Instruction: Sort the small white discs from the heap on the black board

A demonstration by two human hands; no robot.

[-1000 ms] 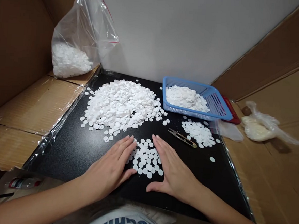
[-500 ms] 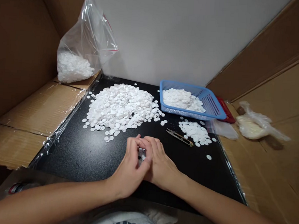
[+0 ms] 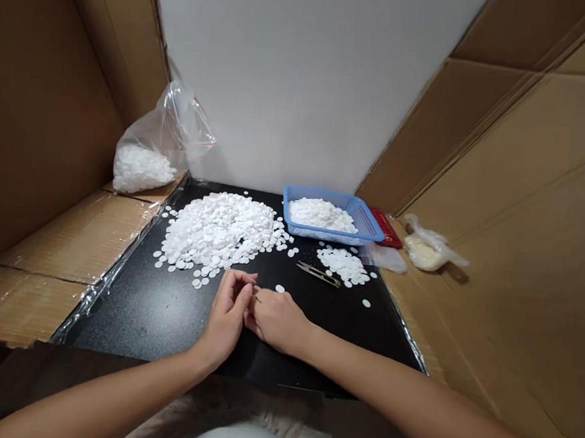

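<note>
My left hand (image 3: pixel 226 316) is curled near the front of the black tabletop, its thumb and fingertips drawn together. Whatever lies inside its palm is hidden. Against it rests my right hand (image 3: pixel 279 319), back upward, with the fingers bent under and their tips out of sight. One loose white disc (image 3: pixel 280 289) lies just beyond the right knuckles. Behind the left hand spreads a large pile of small white discs (image 3: pixel 222 227). Thread snips (image 3: pixel 319 274) lie beside a smaller group of white discs (image 3: pixel 345 266), to the right of my hands.
A blue plastic basket (image 3: pixel 332 235) of white discs stands at the back right, with a red object (image 3: pixel 386 228) behind it. At the far left sits a clear bag (image 3: pixel 146 169) of discs. Cardboard walls (image 3: pixel 521 161) flank the table; another small plastic bag (image 3: pixel 428 248) lies right.
The view has tilted up and shifted right. My hands have closed in, and the discs seen between them are now hidden. A single disc now shows beyond my right hand.
</note>
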